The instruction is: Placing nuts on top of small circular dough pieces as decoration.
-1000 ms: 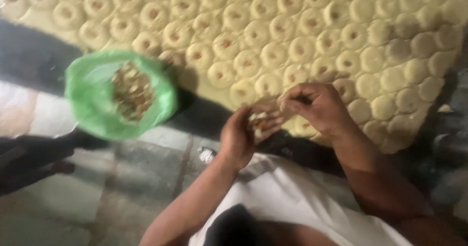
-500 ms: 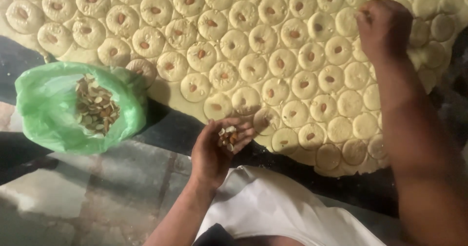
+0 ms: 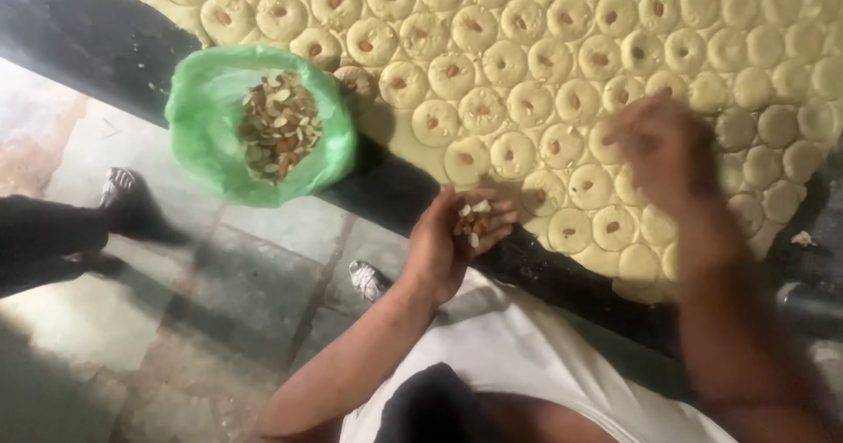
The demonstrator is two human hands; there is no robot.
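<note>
Two hands — left [image 3: 457,241] cupping almond slices [image 3: 474,222], right [image 3: 663,149] blurred, grip unclear.

Surface: dark black flat worktop [image 3: 79,43], running from far left to near right.
On it, right: pale yellow sheet of round dented sweets [image 3: 562,65].
On it, left: green plastic bag of sliced almonds [image 3: 206,136], touching the sheet's near-left edge.

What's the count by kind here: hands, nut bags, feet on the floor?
Hands: 2, left hand cupping nut slivers, right hand blurred over the dough rounds
Green bag of nuts: 1
Feet: 2
Total: 5
</note>
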